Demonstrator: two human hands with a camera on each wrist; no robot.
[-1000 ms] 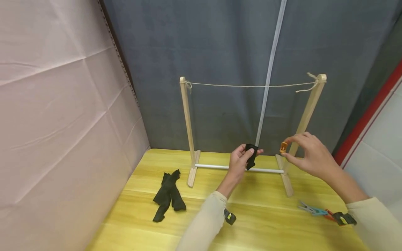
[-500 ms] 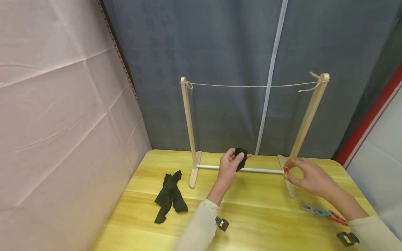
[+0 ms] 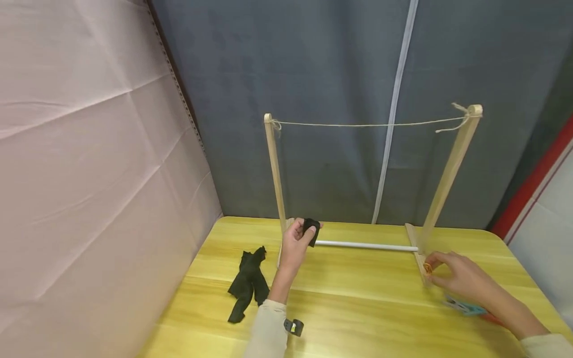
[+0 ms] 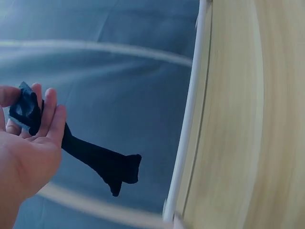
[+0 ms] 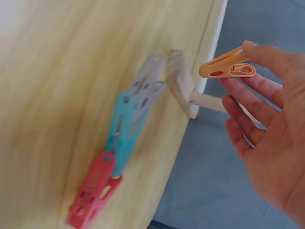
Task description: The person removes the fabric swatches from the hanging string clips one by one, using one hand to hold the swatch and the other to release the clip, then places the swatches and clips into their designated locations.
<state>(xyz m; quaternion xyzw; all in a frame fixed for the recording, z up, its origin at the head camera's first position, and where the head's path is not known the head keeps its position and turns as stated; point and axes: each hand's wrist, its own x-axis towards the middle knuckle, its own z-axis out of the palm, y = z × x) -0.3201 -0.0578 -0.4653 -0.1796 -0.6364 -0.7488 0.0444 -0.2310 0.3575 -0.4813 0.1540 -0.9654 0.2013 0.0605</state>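
My left hand pinches a narrow black sock-like cloth between thumb and fingers, in front of the rack's left post. In the left wrist view its long end hangs beyond the fingers, while a bunched part lies under the thumb. An orange clothespin is pinched by its handle end between the thumb and fingers of my right hand. That hand is low at the right, by the rack's foot. Beneath it on the table lie a grey clothespin, a teal one and a red one, close together.
A wooden rack with a right post carries a string across its top and a white bar near the table. More black cloth lies on the table to the left. A pink cloth wall borders the left side.
My left hand has moved left with the black cloth, towards the rack's left post. My right hand has come down towards the clothespins on the table, with the orange clothespin still pinched.
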